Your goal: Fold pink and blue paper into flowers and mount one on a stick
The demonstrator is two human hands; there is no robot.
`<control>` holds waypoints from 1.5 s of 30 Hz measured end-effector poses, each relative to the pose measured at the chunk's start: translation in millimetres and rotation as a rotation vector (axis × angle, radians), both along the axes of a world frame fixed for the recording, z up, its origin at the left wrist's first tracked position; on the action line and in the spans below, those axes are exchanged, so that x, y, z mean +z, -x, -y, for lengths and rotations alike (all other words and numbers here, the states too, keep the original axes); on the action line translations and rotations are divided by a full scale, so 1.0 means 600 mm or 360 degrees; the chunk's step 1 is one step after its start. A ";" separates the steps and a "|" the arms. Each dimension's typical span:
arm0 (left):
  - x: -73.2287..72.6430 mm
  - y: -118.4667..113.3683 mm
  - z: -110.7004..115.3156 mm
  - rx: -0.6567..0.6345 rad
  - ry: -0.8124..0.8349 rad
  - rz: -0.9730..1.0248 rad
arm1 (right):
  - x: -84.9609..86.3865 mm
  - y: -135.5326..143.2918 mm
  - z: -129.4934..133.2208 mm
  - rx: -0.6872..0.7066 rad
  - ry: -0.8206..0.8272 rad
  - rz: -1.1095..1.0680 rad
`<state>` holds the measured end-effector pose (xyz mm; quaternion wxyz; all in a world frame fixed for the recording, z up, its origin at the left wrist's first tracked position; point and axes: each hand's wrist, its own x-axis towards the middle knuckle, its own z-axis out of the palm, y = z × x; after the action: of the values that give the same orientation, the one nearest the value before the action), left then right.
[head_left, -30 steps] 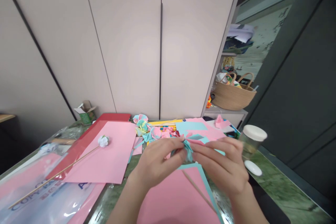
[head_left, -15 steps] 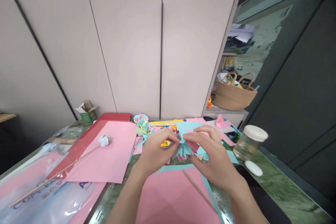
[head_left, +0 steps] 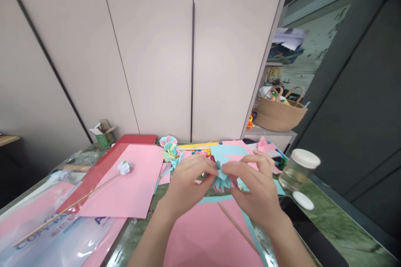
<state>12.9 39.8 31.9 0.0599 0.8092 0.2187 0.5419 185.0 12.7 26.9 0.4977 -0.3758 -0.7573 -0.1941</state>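
Between my two hands is a fringed blue and pink paper flower (head_left: 222,181), held just above the far part of the work area. My left hand (head_left: 194,181) pinches its left edge between thumb and fingertips. From the other side, my right hand (head_left: 255,181) grips it with the fingers along the top and the thumb below. Parts of the flower are hidden behind the fingers. Under my wrists lies a pink sheet (head_left: 206,233) on a blue one, with a thin wooden stick (head_left: 238,227) across it.
To the left, a white paper flower (head_left: 124,167) on a long stick rests over pink paper (head_left: 138,196) and a plastic paper bag (head_left: 62,242). A lidded jar (head_left: 297,169), a white oval object (head_left: 303,200) and a dark flat device (head_left: 313,233) are at right. Paper flowers (head_left: 169,148) lie behind.
The flower has shifted slightly right and turned a little in my fingers. Both hands have moved slightly right with it, still pinching it.
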 end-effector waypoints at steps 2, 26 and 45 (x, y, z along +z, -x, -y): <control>0.002 0.000 0.003 -0.0011 0.0034 -0.0013 | 0.001 0.000 0.000 0.0036 -0.0014 -0.0001; 0.017 0.014 0.030 0.0221 -0.0729 -0.0303 | 0.009 0.007 0.013 -0.0015 -0.0522 -0.0007; 0.016 -0.007 0.038 -0.0056 0.0206 0.0202 | 0.004 0.000 0.013 0.0064 -0.0540 -0.0102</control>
<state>17.1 17.1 41.2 0.1353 0.7715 0.2348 0.5757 185.1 5.2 29.4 0.5816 -0.2771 -0.7047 -0.2972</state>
